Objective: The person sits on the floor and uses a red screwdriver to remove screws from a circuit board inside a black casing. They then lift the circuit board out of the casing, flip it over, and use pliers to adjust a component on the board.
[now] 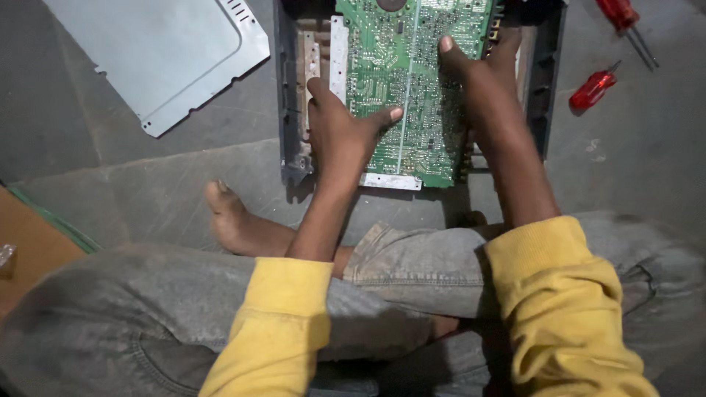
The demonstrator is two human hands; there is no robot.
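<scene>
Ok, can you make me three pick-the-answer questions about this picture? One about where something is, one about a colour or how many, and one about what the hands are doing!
1. Where are the screwdrivers?
A. on the person's lap
B. on the floor at upper right
C. on the board

2. What colour is the circuit board?
A. green
B. blue
C. white

3. What are the hands doing?
A. resting on knees
B. holding a screwdriver
C. both gripping the board

Answers:
1 B: two red-handled screwdrivers lie on the floor, right of the casing.
2 A: the circuit board is green.
3 C: left hand and right hand each hold a side of it.
</scene>
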